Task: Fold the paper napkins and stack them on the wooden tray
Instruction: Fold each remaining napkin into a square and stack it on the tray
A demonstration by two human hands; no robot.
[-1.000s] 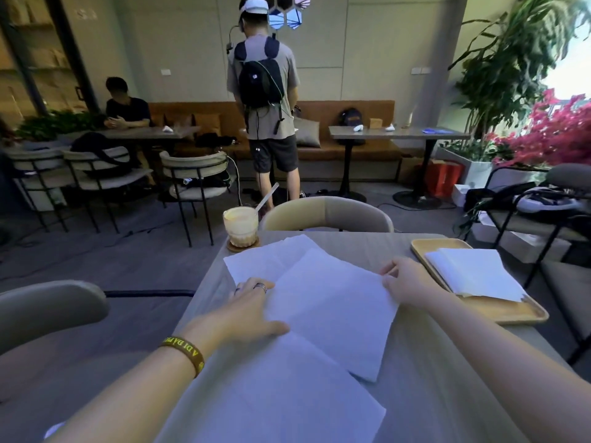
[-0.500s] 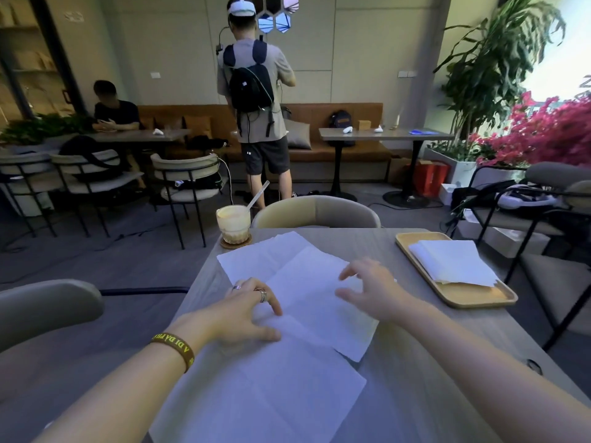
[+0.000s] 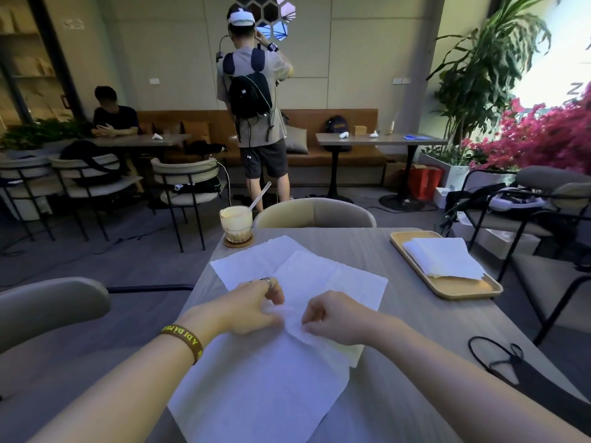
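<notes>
A grey table is covered at its middle by three overlapping unfolded paper napkins. A wooden tray near the right edge is loaded with a stack of folded napkins. A raised corner of the middle napkin is pinched between the curled fingers of the left hand and the right hand. "A DI DA" is legible on the left wristband.

Wore a brown wristband with yellow block lettering round the left wrist, at seven o'clock; wore a silver ring on a left hand finger, nearer centre. Showed bare forearms.
</notes>
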